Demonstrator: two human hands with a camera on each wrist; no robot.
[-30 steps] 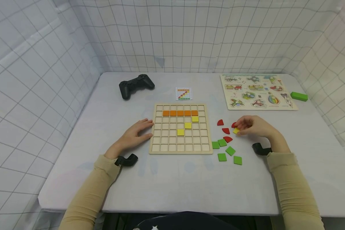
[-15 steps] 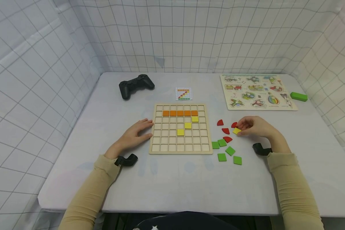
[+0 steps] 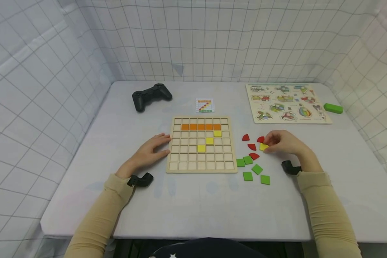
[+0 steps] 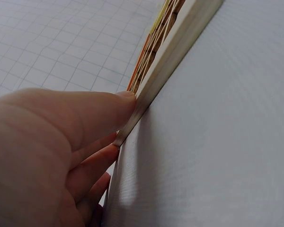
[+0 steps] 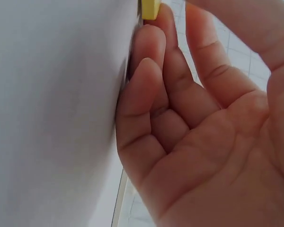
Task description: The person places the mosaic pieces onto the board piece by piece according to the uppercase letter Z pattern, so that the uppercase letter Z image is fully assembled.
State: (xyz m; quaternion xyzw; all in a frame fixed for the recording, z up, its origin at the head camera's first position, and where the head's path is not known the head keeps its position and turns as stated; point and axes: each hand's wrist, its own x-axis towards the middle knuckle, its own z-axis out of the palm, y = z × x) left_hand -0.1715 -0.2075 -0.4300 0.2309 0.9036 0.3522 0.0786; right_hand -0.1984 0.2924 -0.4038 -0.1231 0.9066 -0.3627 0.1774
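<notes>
My left hand (image 3: 149, 150) touches the left edge of a wooden grid board (image 3: 201, 171) with thumb and fingertips, its fingers nearly straight. In the left wrist view the thumb (image 4: 104, 109) presses against the board's side (image 4: 161, 71). A row of orange square tiles (image 3: 201, 127) and a diagonal of three yellow ones (image 3: 209, 141) lie in the board's cells. To the right of the board, my right hand (image 3: 285, 141) pinches another yellow square tile (image 3: 263, 147) low at the table. The right wrist view shows only part of that tile (image 5: 150, 9) beside the fingers.
Red quarter-circle tiles (image 3: 252, 147) and green square tiles (image 3: 257, 169) lie between board and right hand. A small pattern card (image 3: 205, 105) is behind the board. Farther back are a black game controller (image 3: 151, 96), a picture puzzle board (image 3: 287, 104) and a green block (image 3: 333, 108).
The head view has shifted slightly. Both hands keep nearly the same places, the right one still at the yellow tile beside the red pieces.
</notes>
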